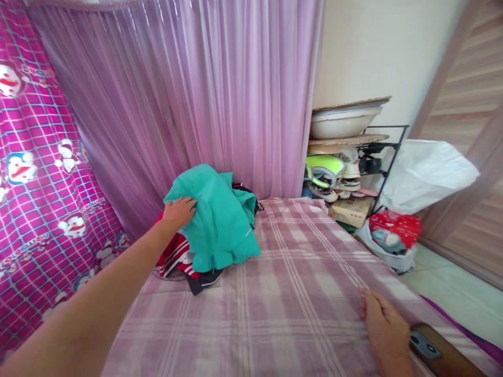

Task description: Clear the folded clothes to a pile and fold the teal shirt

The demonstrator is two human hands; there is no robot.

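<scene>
Left hand (179, 213) is on the upper left of the teal garment (222, 222), palm down, fingers slightly bent and close together; can't tell if I've pinched any fabric or am only pressing on it. Right hand (387, 330) is near right, well apart from the pile, fingers loosely curled over the plaid sheet (283, 298); can't see inside the curl, so can't say if it has hold of anything. Teal garment sits left of centre at the far side of the sheet, just in front of the lilac curtain (236, 94), bunched on top of a red striped garment (178, 254) and a dark garment (200, 284). Main risk: snagging. Layers overlap, so a grip that goes too deep could drag the red or dark one along. If I'm only pressing, the teal cloth could slip out from under my fingers; it looks thin and smooth. One-sided pull could also twist it, since the far right end is folded in on itself. Second risk: phone (451, 357) lies right beside my right wrist, near the sheet's right edge. A careless elbow or a tug on the sheet could send it towards the floor (444, 269).
</scene>
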